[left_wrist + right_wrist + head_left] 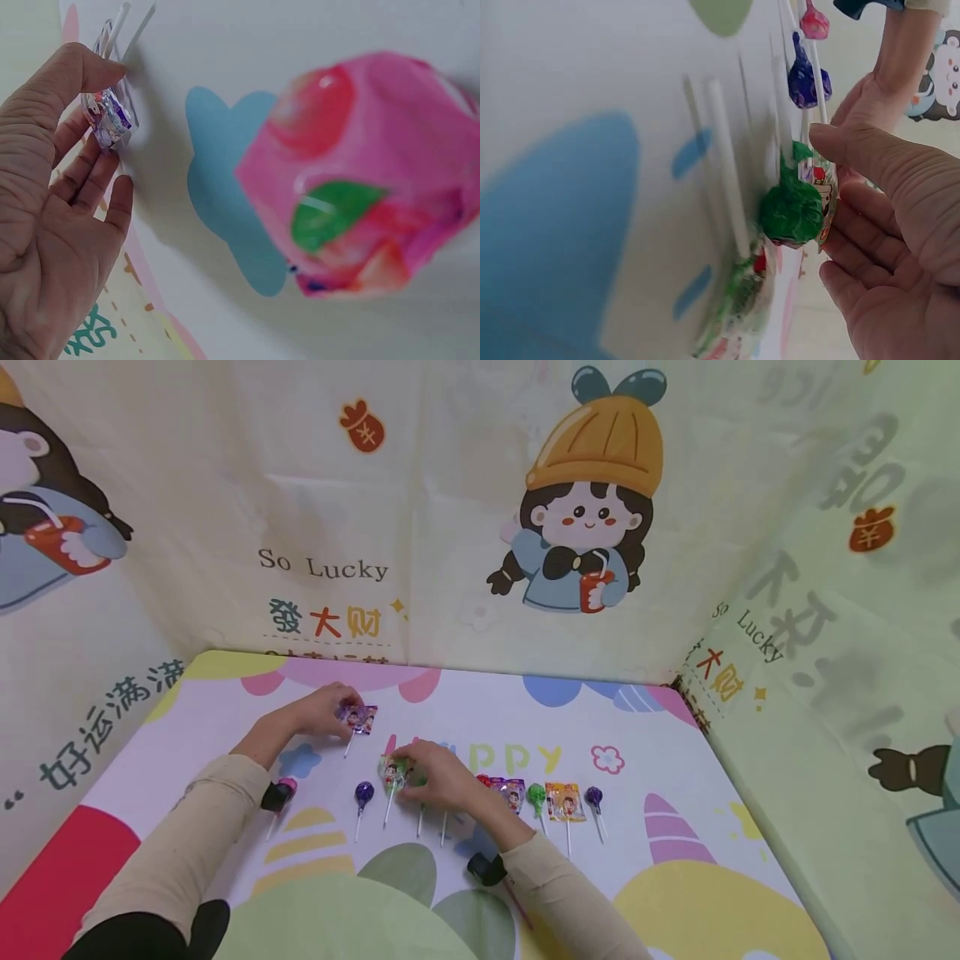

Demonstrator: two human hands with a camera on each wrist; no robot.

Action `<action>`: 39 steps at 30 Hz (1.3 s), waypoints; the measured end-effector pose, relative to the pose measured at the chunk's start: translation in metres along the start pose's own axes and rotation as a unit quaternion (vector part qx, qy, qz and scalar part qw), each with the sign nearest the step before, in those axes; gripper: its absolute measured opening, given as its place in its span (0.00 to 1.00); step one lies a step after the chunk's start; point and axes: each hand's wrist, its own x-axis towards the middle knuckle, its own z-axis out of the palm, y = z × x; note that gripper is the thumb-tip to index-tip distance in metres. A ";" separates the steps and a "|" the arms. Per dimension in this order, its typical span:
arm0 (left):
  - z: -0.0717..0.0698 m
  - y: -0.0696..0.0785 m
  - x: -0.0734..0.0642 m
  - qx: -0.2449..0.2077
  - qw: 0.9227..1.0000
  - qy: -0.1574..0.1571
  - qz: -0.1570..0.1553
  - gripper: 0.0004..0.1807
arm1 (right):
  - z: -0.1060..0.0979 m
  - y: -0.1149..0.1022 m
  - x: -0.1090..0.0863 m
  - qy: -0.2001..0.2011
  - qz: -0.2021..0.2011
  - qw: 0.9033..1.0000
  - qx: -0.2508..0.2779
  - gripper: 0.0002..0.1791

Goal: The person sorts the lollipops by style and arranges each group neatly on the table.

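Observation:
My left hand (pixel 324 712) pinches a flat lollipop in a purple wrapper (pixel 362 719) between thumb and fingers, its white stick pointing down. In the left wrist view, the thumb lies over the wrapper (pixel 109 120). My right hand (pixel 441 774) pinches a flat lollipop in a clear and green wrapper (pixel 392 772), left of the row's middle. A round green lollipop (pixel 791 210) stands close beside those fingers in the right wrist view, with another green-wrapped flat lollipop (pixel 742 304) nearer the camera. My right hand partly hides the row's middle in the head view.
A round purple lollipop (pixel 364 792) lies left of my right hand, and a pink one (pixel 288 785) by my left wrist. To the right lie a purple-wrapped one (pixel 512 793), a green one (pixel 536 795), an orange-wrapped one (pixel 565 802) and another purple one (pixel 595 797). Printed cloth walls surround the table.

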 end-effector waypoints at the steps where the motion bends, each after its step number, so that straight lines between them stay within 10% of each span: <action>1: 0.001 -0.001 0.000 0.001 1.000 0.000 0.000 0.31 | -0.001 0.000 0.001 0.001 -0.001 1.000 -0.001 0.32; 39: 0.002 0.001 -0.002 -0.002 1.000 0.001 -0.001 0.33 | -0.016 0.023 0.065 0.022 0.046 0.999 0.006 0.31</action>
